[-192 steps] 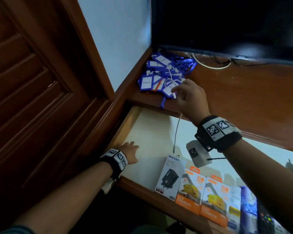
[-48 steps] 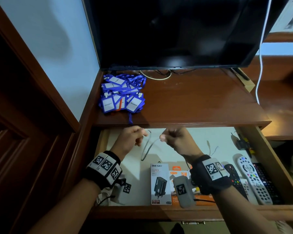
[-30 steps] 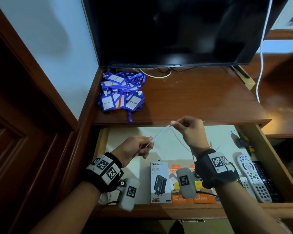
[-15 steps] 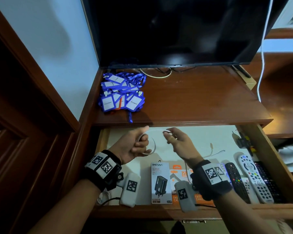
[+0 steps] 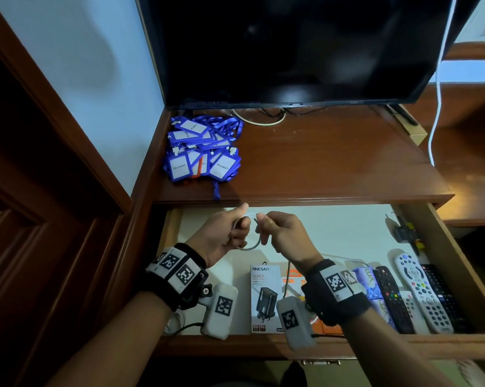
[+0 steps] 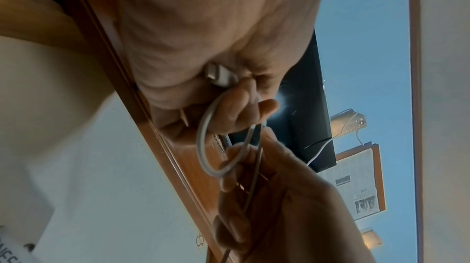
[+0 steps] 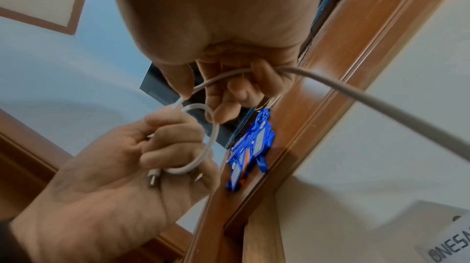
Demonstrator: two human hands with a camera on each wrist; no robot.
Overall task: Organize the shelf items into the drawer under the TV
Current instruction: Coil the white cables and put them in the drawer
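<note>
Over the open drawer (image 5: 459,277), just below the shelf's (image 5: 319,163) front edge, a white cable (image 5: 251,245) is being wound into a coil. The left hand (image 5: 221,237) has its fingers curled round a small loop, with the plug end tucked against the palm, as the left wrist view shows. The right hand (image 5: 284,237) pinches the cable right beside it and feeds the free length, which trails off behind that hand toward the drawer floor.

Half a second ago the loop was wider and the right hand stood a little apart from the left; a second ago the cable was stretched straight between the two. Now the hands nearly touch and the loop is tighter, so the winding is well along, though a tail remains to be taken in. Once coiled, the cable can likely be laid on the bare pale floor of the drawer at the left.

Below the hands, a charger box (image 5: 265,297) stands at the drawer's front, orange boxes partly hidden behind the right wrist. Further right lie several remotes (image 5: 420,291) side by side. Up on the shelf, a heap of blue tags (image 5: 200,149) with lanyards sits at the left corner under the TV (image 5: 291,46); it seems the main thing not yet moved, so the task is only partly done.
</note>
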